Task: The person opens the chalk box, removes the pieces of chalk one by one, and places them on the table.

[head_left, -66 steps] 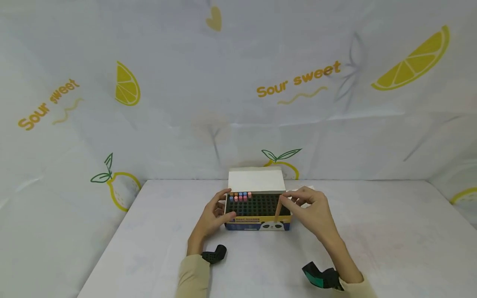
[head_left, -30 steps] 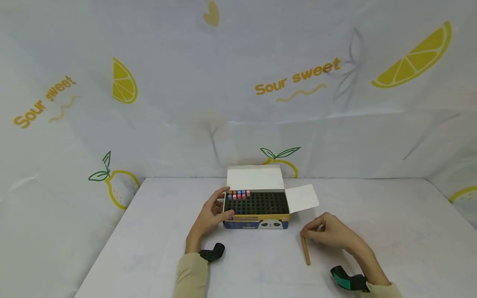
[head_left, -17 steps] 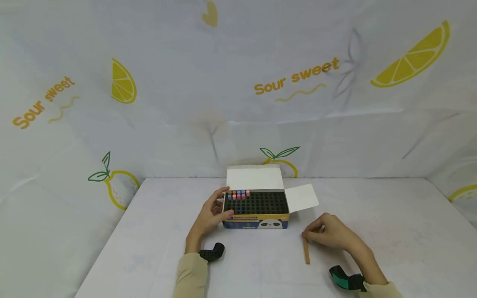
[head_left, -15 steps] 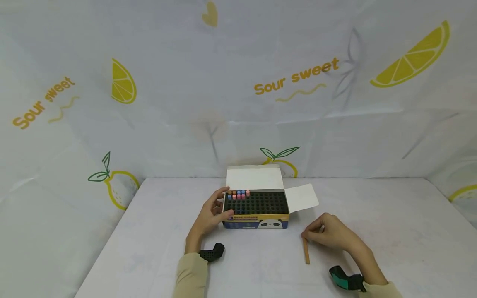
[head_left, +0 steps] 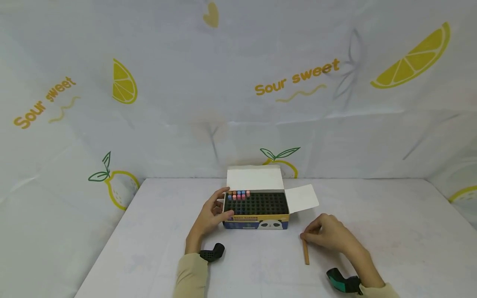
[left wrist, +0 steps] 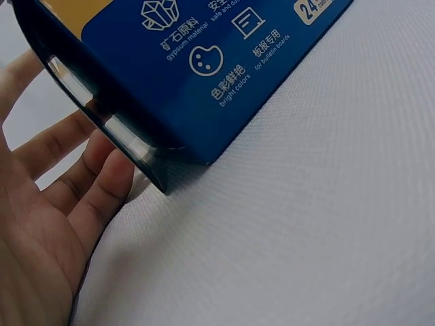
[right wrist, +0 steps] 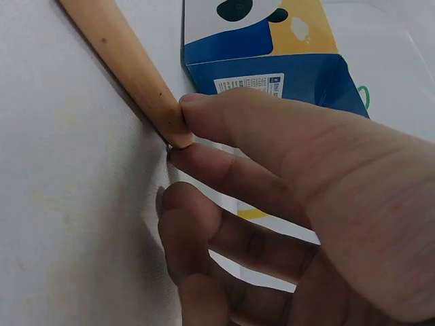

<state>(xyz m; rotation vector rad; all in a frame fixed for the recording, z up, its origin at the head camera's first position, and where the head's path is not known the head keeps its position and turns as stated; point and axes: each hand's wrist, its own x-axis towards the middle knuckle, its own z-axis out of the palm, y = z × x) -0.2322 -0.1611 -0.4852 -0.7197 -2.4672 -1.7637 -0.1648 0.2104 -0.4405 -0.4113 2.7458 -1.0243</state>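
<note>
The chalk box (head_left: 257,225), blue and yellow with a panda face, stands with its lid up. Its black grid of holes holds several coloured chalks (head_left: 239,194) at the back left. My left hand (head_left: 207,218) grips the box's left end, thumb at the front edge and fingers along the side. In the left wrist view, fingers (left wrist: 109,178) curl beside the blue end flap. To the right of the box, thumb and forefinger of my right hand (head_left: 329,236) pinch one end of an orange-brown chalk stick (head_left: 306,253). The stick (right wrist: 129,64) lies on or just above the white tabletop.
The lid (head_left: 255,178) leans back towards the lemon-printed backdrop (head_left: 179,82). A white side flap (head_left: 302,198) sticks out on the box's right. White cloth (head_left: 402,231) covers the table. Each wrist wears a black camera mount (head_left: 213,253).
From over the box's front right edge, my right hand has moved right and towards me with the chalk, uncovering the side flap. During the last second it has hardly shifted. My left hand stays put.
</note>
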